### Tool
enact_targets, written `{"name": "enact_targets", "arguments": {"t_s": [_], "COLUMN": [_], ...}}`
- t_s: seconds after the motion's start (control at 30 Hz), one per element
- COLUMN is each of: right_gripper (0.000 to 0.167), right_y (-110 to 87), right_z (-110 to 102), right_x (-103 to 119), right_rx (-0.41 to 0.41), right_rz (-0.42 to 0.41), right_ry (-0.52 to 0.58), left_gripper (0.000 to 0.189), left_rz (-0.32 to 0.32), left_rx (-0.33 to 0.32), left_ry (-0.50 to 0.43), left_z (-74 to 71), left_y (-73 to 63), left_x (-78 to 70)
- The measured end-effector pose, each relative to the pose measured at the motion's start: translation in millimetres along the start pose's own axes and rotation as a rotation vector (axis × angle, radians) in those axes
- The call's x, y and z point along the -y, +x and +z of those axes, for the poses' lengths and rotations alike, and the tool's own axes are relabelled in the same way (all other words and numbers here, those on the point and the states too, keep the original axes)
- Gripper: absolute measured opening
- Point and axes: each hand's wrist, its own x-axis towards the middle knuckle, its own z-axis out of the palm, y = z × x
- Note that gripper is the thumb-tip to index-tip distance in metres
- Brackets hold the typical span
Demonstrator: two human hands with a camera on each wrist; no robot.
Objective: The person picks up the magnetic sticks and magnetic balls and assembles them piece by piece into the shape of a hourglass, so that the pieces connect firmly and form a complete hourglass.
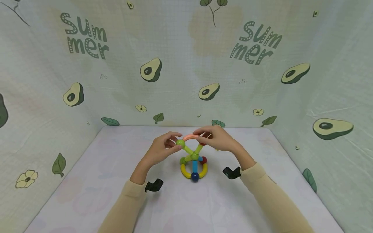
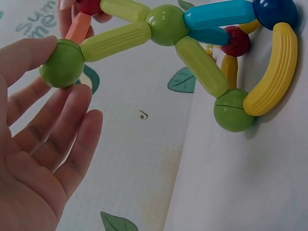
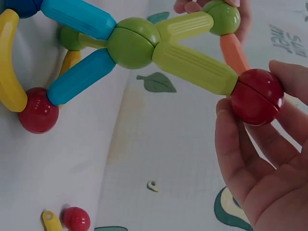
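While pinching upper green ball (image 2: pixel 62 65) between thumb and fingertips of left hand (image 2: pixel 41 159), holds upper red ball (image 3: pixel 257 96) the same way in right hand (image 3: pixel 269 166). Parts thumb from fingers only by the ball itself, on both sides; leaves remaining fingers loosely bent. Bridges the two balls with orange curved stick (image 1: pixel 190 137), seemingly touching both; cannot tell how firmly seated. Could drop that stick on pulling the balls apart, or pop one end loose by rolling a ball between fingertips. Slants down from each ball along light-green sticks (image 2: pixel 118 42) to central green ball (image 2: pixel 167 25); might part there under uneven squeezing. Branches below into another light-green stick and blue sticks (image 3: pixel 82 77), reaching lower green ball (image 2: pixel 234 110), lower red ball (image 3: pixel 38 110) and dark blue ball (image 1: pixel 195 176), linked by yellow curved sticks (image 2: pixel 276 72) as a base. Stands upright on pale table (image 1: pixel 180 207), mid-scene, between both hands; could tip or skid if pushed harder from one side. Beyond, note loose red ball (image 3: pixel 76 219) just beside yellow piece (image 3: pixel 51 221) on table; might be sent rolling by a stray knock. Backed by avocado-print cloth (image 1: pixel 180 97).
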Motion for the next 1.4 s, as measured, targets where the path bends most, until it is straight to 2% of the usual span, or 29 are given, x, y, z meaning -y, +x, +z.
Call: {"name": "enact_targets", "arguments": {"t_s": [0.27, 0.5, 0.83, 1.03, 1.2, 1.4], "right_gripper": [0.037, 0.039, 0.041, 0.037, 0.042, 0.043], "right_y": [-17.7, -24.1, -24.5, -23.5, -23.7, -20.0], "right_z": [9, 22, 37, 40, 41, 46], "right_x": [-14, -22, -32, -32, -33, -33], "right_rx": [-0.086, -0.213, -0.374, -0.385, -0.373, -0.401], "right_rz": [-0.023, 0.041, 0.093, 0.082, 0.068, 0.058], "right_ry": [-0.002, 0.095, 0.166, 0.159, 0.116, 0.110], "left_gripper": [0.051, 0.048, 0.047, 0.051, 0.055, 0.056], "left_rz": [0.003, 0.065, 0.068, 0.060, 0.045, 0.036], "left_rx": [0.018, 0.035, 0.048, 0.054, 0.065, 0.085], "left_ry": [0.032, 0.058, 0.052, 0.040, 0.037, 0.017], "left_z": [0.8, 4.3, 4.9, 3.3, 3.4, 2.3], "left_y": [-0.5, 0.0, 0.5, -0.4, -0.3, -0.3], "left_x": [-1.9, -2.0, -3.5, -2.2, -2.0, -2.3]}}
